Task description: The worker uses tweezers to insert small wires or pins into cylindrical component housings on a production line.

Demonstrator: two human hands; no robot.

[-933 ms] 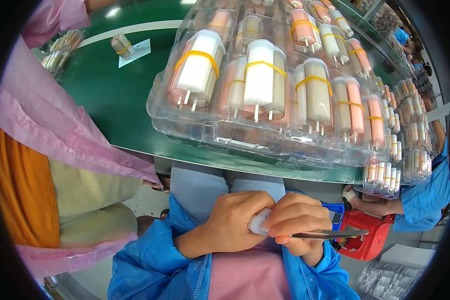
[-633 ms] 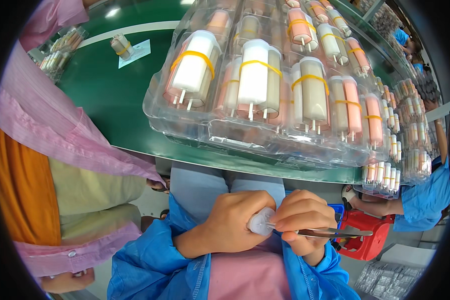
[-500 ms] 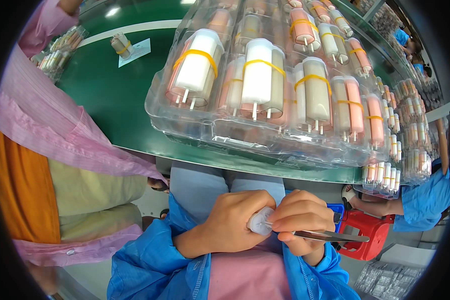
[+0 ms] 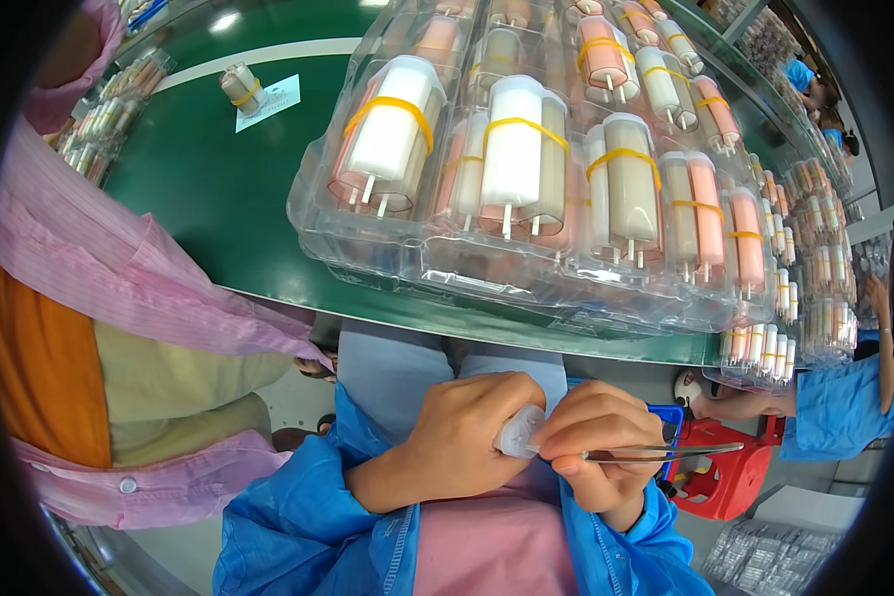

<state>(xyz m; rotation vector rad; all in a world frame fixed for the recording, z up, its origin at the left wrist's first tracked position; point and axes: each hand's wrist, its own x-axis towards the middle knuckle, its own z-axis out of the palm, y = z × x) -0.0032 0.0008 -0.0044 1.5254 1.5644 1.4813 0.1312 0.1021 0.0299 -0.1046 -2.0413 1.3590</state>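
Observation:
Over my lap, my left hand (image 4: 457, 437) is closed around a small translucent white plastic tube (image 4: 520, 433), its round end facing my right hand. Most of the tube is hidden in my fingers. My right hand (image 4: 601, 437) pinches metal tweezers (image 4: 675, 453), whose rear end sticks out to the right. My right fingertips meet the rim of the tube; the tweezer tips are too small to make out there. Just beyond the table edge stands a clear plastic tray (image 4: 447, 263) with bundles of white, grey and pink tubes (image 4: 514, 149) held by yellow rubber bands.
At left, a co-worker in a pink sleeve (image 4: 119, 228) sits close by the green table (image 4: 199, 219). One banded bundle (image 4: 240, 89) rests on a paper slip (image 4: 280, 97). More tube trays line the right side. A red stool (image 4: 715, 467) stands at lower right, near another person in blue (image 4: 839, 407).
The tweezers in my right hand have turned slightly, showing their two arms apart. My left hand has barely moved. The co-workers on both sides have shifted their arms.

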